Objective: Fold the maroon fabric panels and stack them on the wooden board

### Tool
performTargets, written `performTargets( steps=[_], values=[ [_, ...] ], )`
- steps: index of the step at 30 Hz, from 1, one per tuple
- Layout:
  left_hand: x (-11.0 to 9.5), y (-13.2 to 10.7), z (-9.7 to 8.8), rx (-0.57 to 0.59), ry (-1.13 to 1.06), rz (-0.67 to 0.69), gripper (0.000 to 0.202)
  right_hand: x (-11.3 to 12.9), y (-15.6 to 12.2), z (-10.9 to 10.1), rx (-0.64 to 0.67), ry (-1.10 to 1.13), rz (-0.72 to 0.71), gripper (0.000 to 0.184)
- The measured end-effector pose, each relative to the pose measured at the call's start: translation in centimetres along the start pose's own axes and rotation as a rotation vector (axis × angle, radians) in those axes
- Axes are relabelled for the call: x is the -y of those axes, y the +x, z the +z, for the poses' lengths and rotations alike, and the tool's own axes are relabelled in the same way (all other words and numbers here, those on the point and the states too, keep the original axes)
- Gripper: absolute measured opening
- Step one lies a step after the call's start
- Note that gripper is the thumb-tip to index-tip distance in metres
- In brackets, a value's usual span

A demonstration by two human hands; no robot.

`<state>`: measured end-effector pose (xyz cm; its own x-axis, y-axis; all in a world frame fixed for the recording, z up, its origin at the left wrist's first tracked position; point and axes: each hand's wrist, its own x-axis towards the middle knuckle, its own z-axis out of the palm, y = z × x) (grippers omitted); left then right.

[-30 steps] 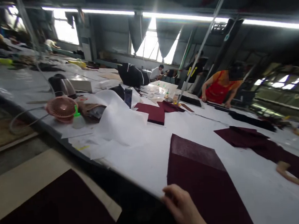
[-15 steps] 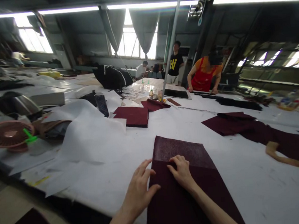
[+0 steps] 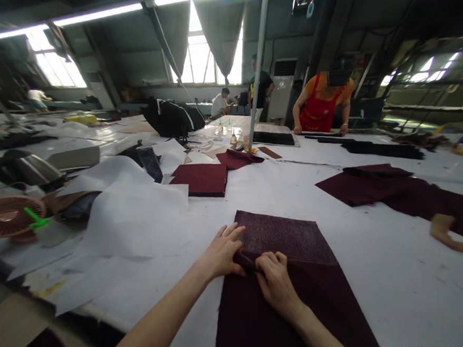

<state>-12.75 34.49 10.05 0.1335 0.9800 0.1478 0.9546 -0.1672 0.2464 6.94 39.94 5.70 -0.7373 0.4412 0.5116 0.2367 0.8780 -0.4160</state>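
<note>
A dark maroon fabric panel [image 3: 296,306] lies lengthwise before me, with a shinier, speckled band [image 3: 283,233] across its far end. My left hand [image 3: 223,253] rests at the panel's left edge, fingers stretched over the band and thumb lower down. Beside that thumb, a small fold of the cloth stands raised. My right hand [image 3: 277,284] is on the panel just below the band, its fingers curled and pinching the cloth at this fold. The fingertips of the right hand are partly hidden.
White sheets [image 3: 135,217] lie left, near a pink fan [image 3: 8,215] and a bottle with a green tip [image 3: 40,224]. Beyond are a maroon stack [image 3: 200,180] and a metal pole [image 3: 258,60]. Another person's hand [image 3: 443,227] touches maroon cloth [image 3: 399,188] at right. A co-worker [image 3: 322,106] stands across.
My left hand has moved up and onto the panel's left edge. My right hand has shifted slightly down and left and closed on the cloth, where a fold has risen.
</note>
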Motion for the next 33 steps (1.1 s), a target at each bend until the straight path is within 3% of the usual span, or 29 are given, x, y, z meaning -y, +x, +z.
performTargets(
  steps=[4, 8, 11, 16, 19, 22, 27, 30, 33],
  values=[
    [-2.2, 0.8, -0.7, 0.029, 0.034, 0.073, 0.039, 0.1, 0.0, 0.3, -0.006, -0.009, -0.011, 0.017],
    [-3.4, 1.4, 0.1, 0.148, 0.032, -0.013, 0.020, -0.7, -0.7, -1.1, 0.013, -0.082, 0.034, 0.017],
    [-2.8, 1.3, 0.7, 0.148, 0.010, -0.043, 0.020, -4.1, -3.0, -4.5, -0.016, -0.260, 0.108, 0.030],
    [-1.7, 0.9, 1.1, 0.133, -0.049, -0.103, 0.033, -11.5, -8.6, -12.0, -0.111, -0.586, 0.237, 0.026],
    [-1.5, 0.8, 1.2, 0.131, -0.085, -0.125, 0.036, -12.1, -8.1, -13.5, -0.115, -0.569, 0.238, 0.023],
    [-1.3, 0.5, 1.4, 0.123, -0.113, -0.146, 0.037, -9.0, -4.1, -11.1, -0.040, -0.334, 0.163, 0.020],
    [-1.2, -0.2, 1.6, 0.064, -0.133, -0.173, 0.039, -2.9, 2.3, -4.1, 0.143, 0.038, 0.075, 0.021],
    [-0.9, -0.7, 1.7, -0.008, -0.133, -0.175, 0.034, -2.4, 3.3, -1.2, 0.129, 0.107, 0.075, 0.012],
    [-0.2, -1.3, 1.6, -0.090, -0.123, -0.176, 0.022, -3.0, 3.0, 0.2, 0.037, 0.097, 0.059, 0.013]
  ],
)
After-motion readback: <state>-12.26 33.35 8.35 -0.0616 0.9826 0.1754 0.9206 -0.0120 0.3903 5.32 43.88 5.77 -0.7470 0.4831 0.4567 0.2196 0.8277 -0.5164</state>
